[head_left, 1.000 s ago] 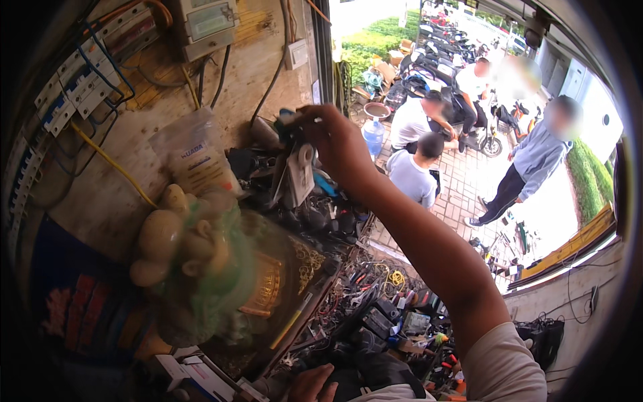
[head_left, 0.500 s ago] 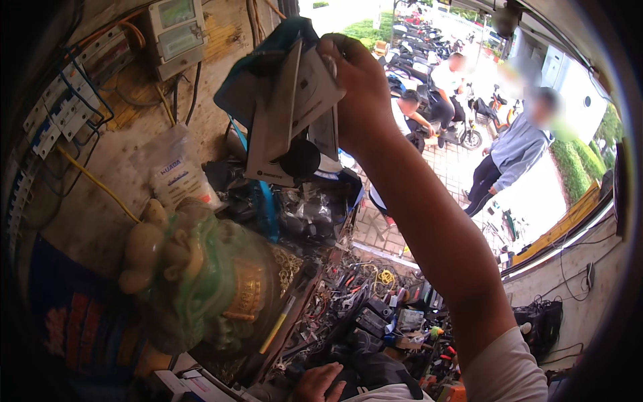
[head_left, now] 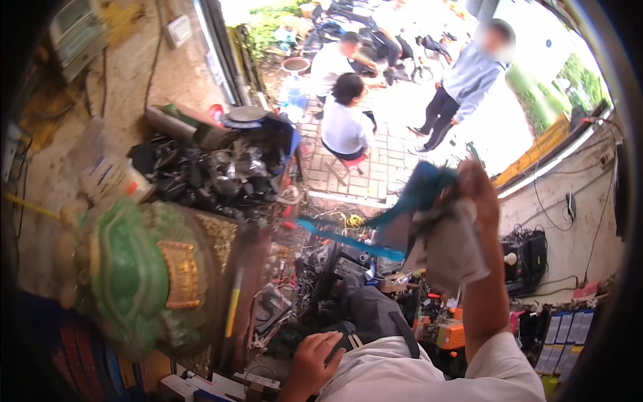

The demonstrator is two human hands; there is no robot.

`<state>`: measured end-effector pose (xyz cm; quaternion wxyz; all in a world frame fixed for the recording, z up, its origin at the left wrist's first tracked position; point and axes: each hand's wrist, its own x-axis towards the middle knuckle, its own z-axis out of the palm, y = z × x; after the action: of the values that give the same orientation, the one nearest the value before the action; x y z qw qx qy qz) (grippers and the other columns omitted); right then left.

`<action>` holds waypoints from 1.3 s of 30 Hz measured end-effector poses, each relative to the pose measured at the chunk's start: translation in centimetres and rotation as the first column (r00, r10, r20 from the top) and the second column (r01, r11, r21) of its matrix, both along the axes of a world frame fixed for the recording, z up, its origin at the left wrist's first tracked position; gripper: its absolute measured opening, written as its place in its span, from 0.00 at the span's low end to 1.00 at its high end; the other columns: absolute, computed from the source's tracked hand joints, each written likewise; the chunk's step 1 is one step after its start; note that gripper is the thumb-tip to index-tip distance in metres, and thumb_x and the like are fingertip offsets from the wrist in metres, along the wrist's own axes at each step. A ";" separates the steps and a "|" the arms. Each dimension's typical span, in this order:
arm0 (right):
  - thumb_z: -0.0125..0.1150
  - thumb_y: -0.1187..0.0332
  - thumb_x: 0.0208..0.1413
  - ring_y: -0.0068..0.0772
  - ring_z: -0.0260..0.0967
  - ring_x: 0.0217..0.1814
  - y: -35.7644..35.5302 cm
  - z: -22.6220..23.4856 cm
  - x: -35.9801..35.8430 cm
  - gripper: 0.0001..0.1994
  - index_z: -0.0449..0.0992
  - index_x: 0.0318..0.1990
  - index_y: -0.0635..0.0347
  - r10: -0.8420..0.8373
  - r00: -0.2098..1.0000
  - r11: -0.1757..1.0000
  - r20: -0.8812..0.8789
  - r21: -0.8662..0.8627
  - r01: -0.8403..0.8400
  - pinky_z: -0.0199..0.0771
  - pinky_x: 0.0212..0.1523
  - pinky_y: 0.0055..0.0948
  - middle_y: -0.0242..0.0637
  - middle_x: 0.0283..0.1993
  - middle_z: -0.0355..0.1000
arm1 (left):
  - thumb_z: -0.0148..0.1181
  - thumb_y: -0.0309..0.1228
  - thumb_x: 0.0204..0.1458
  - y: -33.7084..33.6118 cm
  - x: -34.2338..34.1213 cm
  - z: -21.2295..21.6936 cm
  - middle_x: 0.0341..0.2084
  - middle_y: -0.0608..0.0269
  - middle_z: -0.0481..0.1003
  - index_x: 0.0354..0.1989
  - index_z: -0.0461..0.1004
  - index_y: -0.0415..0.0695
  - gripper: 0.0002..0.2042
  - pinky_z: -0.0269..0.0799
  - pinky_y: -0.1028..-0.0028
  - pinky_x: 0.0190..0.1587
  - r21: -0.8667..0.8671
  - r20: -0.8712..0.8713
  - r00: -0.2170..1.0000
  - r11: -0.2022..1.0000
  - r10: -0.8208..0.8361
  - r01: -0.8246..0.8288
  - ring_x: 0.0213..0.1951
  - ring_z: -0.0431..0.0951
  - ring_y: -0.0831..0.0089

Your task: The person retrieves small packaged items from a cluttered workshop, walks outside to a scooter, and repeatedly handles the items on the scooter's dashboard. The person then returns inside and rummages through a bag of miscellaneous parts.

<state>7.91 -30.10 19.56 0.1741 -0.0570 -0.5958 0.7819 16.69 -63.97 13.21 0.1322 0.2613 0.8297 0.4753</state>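
Three people [head_left: 345, 120], perhaps; one figurine [head_left: 134, 275]

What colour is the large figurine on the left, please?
Green with a gold panel, seen in the head view: figurine.

A cramped repair workshop open to the street: a heap of black machine parts [head_left: 214, 174] at ten o'clock, wall wiring [head_left: 569, 201] at three, parked motorbikes [head_left: 375, 33] outside at twelve.

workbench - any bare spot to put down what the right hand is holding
Hardly any. The bench is heaped with tools between the green figurine and orange tool; the black parts pile fills the back. Only the paved floor beside the seated person shows bare.
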 end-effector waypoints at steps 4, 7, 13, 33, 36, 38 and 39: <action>0.57 0.69 0.57 0.17 0.68 0.29 2.8 -8.3 7.7 0.08 0.67 0.42 0.56 -0.229 0.951 0.953 0.209 -0.150 0.262 0.68 0.27 0.14 0.28 0.32 0.70 | 0.62 0.30 0.47 3.1 -0.9 -1.5 0.39 0.54 0.75 0.44 0.75 0.40 0.15 0.68 0.64 0.46 -0.010 0.083 0.991 0.994 -0.109 0.110 0.43 0.73 0.57; 0.56 0.70 0.58 0.12 0.62 0.27 4.7 -12.8 10.1 0.07 0.68 0.43 0.56 -0.278 0.876 0.926 0.394 -0.134 0.354 0.62 0.25 0.14 0.24 0.30 0.66 | 0.61 0.30 0.47 6.7 -3.1 -1.2 0.39 0.53 0.75 0.44 0.75 0.40 0.15 0.68 0.65 0.46 -0.006 0.127 0.982 0.990 -0.139 0.141 0.43 0.73 0.57; 0.53 0.73 0.60 0.12 0.61 0.30 7.6 -17.1 8.3 0.03 0.70 0.40 0.57 -0.393 0.786 0.882 0.477 -0.048 0.469 0.60 0.31 0.13 0.24 0.32 0.66 | 0.61 0.29 0.47 15.2 -7.8 -4.5 0.39 0.50 0.75 0.44 0.74 0.37 0.15 0.69 0.65 0.46 -0.018 0.134 0.958 0.966 -0.253 0.258 0.42 0.74 0.55; 0.54 0.70 0.59 0.15 0.61 0.35 18.2 -19.2 -1.6 0.07 0.65 0.42 0.59 -0.464 0.734 0.726 0.495 -0.263 0.636 0.63 0.37 0.16 0.28 0.36 0.65 | 0.62 0.20 0.47 36.1 -20.7 -7.1 0.55 0.52 0.64 0.61 0.55 0.34 0.32 0.62 0.71 0.58 0.286 0.727 0.597 0.940 -0.339 0.186 0.55 0.67 0.68; 0.55 0.70 0.58 0.17 0.63 0.35 20.0 -21.8 -2.8 0.08 0.66 0.43 0.59 -0.474 0.702 0.733 0.531 -0.204 0.649 0.66 0.36 0.19 0.28 0.36 0.65 | 0.61 0.22 0.49 37.5 -22.8 -9.1 0.48 0.58 0.70 0.59 0.60 0.35 0.27 0.68 0.75 0.49 0.311 0.726 0.599 0.938 -0.338 0.153 0.46 0.73 0.73; 0.55 0.70 0.58 0.18 0.65 0.32 21.4 -22.5 -4.2 0.08 0.66 0.42 0.59 -0.456 0.709 0.703 0.537 -0.271 0.657 0.67 0.32 0.19 0.27 0.33 0.65 | 0.60 0.26 0.52 39.7 -24.6 -9.1 0.40 0.63 0.74 0.55 0.66 0.36 0.21 0.70 0.79 0.42 0.311 0.762 0.570 0.946 -0.308 0.096 0.40 0.73 0.80; 0.54 0.70 0.58 0.17 0.65 0.31 22.1 -22.8 -5.1 0.07 0.67 0.42 0.59 -0.479 0.685 0.698 0.549 -0.234 0.676 0.67 0.31 0.19 0.27 0.32 0.66 | 0.59 0.28 0.52 40.8 -25.9 -9.9 0.38 0.64 0.74 0.53 0.68 0.36 0.19 0.70 0.80 0.40 0.284 0.746 0.597 0.952 -0.294 0.114 0.37 0.73 0.81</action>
<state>2.76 -8.00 -3.21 0.2593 -0.4608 -0.3856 0.7562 -9.18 -23.22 3.36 0.5050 0.1348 0.5997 0.6059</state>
